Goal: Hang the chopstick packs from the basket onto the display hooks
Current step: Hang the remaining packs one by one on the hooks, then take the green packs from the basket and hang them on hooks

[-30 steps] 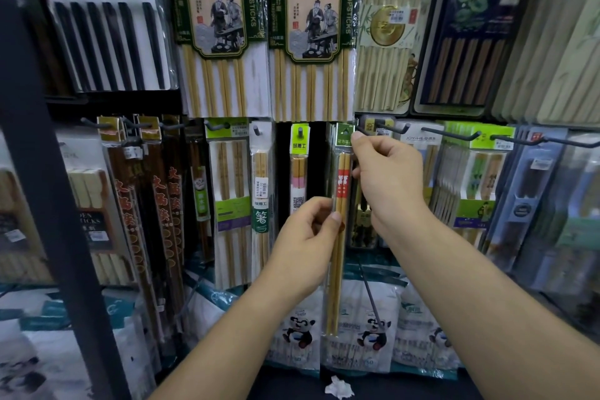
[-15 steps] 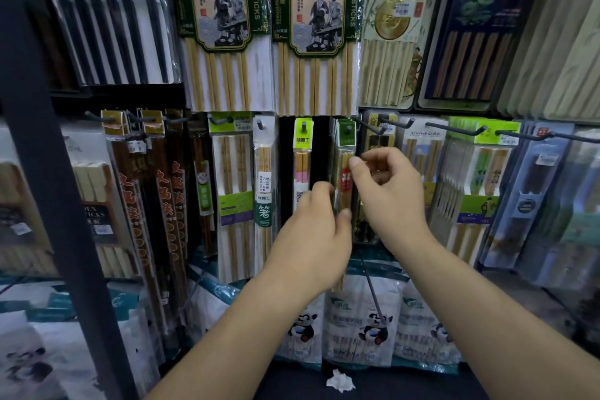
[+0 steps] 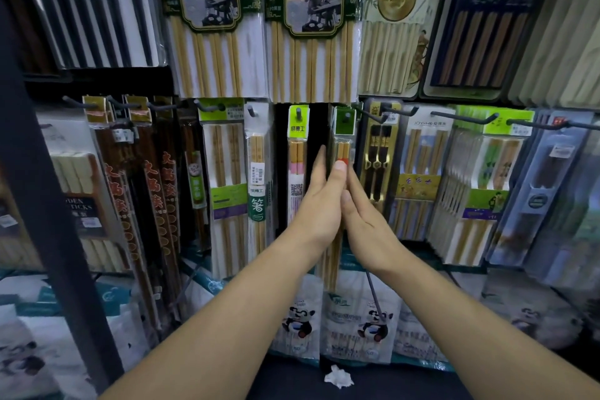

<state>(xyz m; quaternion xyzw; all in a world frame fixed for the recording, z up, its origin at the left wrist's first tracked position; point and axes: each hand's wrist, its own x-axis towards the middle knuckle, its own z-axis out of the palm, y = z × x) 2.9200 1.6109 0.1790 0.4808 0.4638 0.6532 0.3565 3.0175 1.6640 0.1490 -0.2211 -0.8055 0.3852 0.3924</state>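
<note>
One display board [image 3: 316, 127]: crowded; neighbouring packs just beside could be knocked askew.
Two hands, left hand [image 3: 319, 201] and right hand [image 3: 363, 221]: fingers straight and together, flat on either side of the pack, gripping nothing.
One chopstick pack [image 3: 343, 153]: hangs between the palms; an uneven squeeze may twist it.
One hook [image 3: 346, 116]: a forward drag may pull the header off.
</note>
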